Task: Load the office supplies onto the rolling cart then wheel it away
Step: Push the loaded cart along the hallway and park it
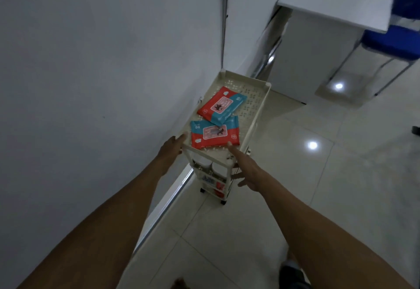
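A narrow cream rolling cart (261,104) stands on the tiled floor against the white wall. Two red-and-blue wipe packs lie on its top tray: the far pack (221,104) overlaps the near pack (214,135). Lower shelves hold white and red items, partly hidden. My left hand (172,148) rests on the near left corner of the top tray. My right hand (246,171) is at the near right corner, fingers spread, thumb pointing toward the near pack; whether it grips the rim is unclear.
The white wall (102,73) runs close along the cart's left side. A white desk (336,2) and a blue chair (391,41) stand ahead on the right. Glossy tiled floor (318,175) lies to the right. My shoe (293,275) shows at the bottom.
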